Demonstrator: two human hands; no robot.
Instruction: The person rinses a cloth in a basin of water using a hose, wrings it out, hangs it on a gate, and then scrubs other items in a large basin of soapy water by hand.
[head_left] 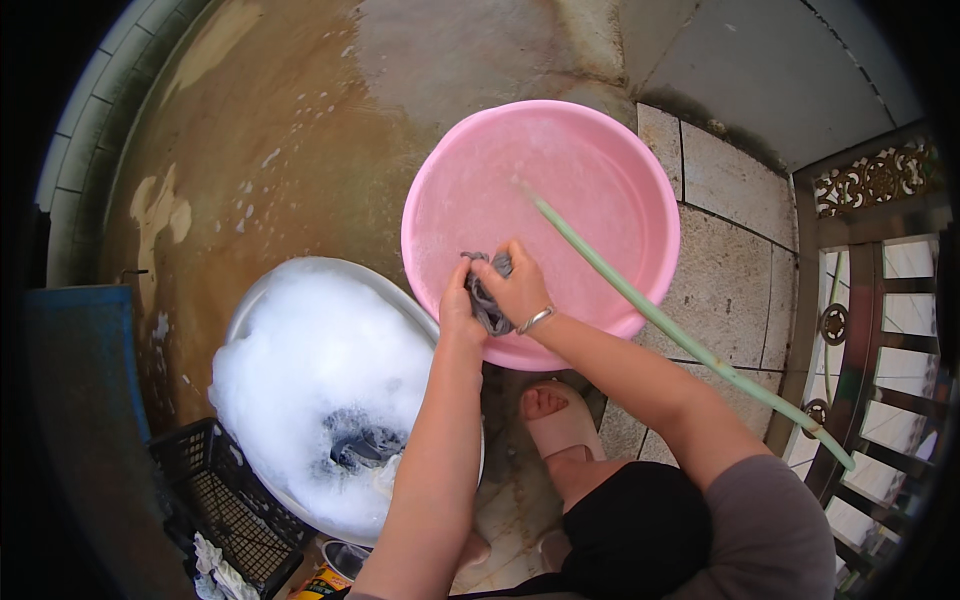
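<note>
Both hands met over the near part of the pink basin (418, 215): left hand (459, 308) and right hand (519, 290) pressed together around a bunched grey cloth (486, 303), the fingers curled against it. Folds of the cloth showed between the hands and at the far side of the grip. A bracelet (537, 320) circled the right wrist. From the right, a pale green hose (640, 300) crossed the basin's near right rim, its far end lying within the basin. To the near left, just beside the basin, stood a metal tub (397, 293) heaped with white foam (300, 345); dark fabric (366, 446) showed through a gap in the foam. A black crate (225, 508) stood near the tub's left side. Below the basin was a sandal (566, 428) on a foot. Wet ground (290, 120) extended to the far left; a railing (858, 340) stood at the right.
</note>
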